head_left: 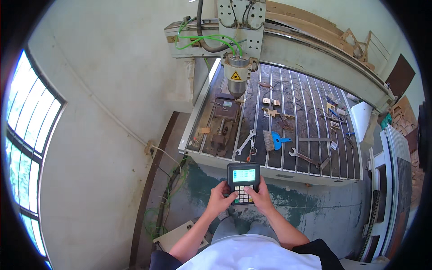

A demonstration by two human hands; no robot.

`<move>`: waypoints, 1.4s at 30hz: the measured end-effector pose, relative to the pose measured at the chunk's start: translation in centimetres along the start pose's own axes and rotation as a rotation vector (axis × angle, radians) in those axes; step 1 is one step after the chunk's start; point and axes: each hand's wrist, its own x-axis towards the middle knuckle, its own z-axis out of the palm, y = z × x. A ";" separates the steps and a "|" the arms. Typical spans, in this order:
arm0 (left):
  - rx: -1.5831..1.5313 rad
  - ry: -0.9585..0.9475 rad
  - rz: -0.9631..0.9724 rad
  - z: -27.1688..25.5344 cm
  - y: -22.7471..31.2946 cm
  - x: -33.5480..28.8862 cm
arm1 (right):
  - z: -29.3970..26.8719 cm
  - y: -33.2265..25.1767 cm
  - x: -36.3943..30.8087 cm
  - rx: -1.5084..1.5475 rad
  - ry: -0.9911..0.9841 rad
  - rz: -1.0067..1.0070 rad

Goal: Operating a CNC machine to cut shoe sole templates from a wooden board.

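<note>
Both my hands hold a black handheld controller (pixel 231 180) upright in front of me, with a lit screen above a keypad of small keys. My left hand (pixel 220 198) grips its left side, the thumb over the lower keys. On the other side my right hand (pixel 261 196) grips the edge, its thumb on the upper right keys. The fingers behind the controller are hidden. Beyond it stands a CNC router with a slotted bed (pixel 292 126), its grey spindle (pixel 236 74) hanging over the left part near a brown machine vise (pixel 225 118).
On the bed lie an open-end wrench (pixel 245 142), an adjustable wrench (pixel 304 156), a blue-handled brush (pixel 275 141) and small metal parts. The gantry beam (pixel 315 56) spans above. Green cables (pixel 158 220) trail on the floor at left. Stacked panels (pixel 396 166) lean at right.
</note>
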 end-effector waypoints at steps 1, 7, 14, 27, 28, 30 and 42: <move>-0.021 0.023 0.002 0.5 0.1 -1.0 | -0.2 -0.2 -0.9 0.004 -0.033 -0.046; -0.123 0.162 0.120 6.4 -0.2 -7.7 | -3.7 -1.0 -7.4 0.019 -0.096 -0.032; -0.124 0.192 0.073 14.8 0.6 -16.8 | -9.8 -2.6 -16.8 -0.040 -0.175 -0.048; -0.216 0.266 0.107 19.8 4.1 -28.7 | -11.1 -6.5 -27.5 0.000 -0.354 -0.070; -0.195 0.277 0.116 19.9 4.2 -29.3 | -10.9 -6.7 -28.1 0.006 -0.356 -0.084; -0.169 0.296 0.128 19.9 4.3 -30.7 | -10.4 -6.8 -29.3 0.015 -0.366 -0.099; -0.216 0.417 0.143 17.0 2.7 -43.1 | -4.0 -4.7 -38.1 0.011 -0.502 -0.077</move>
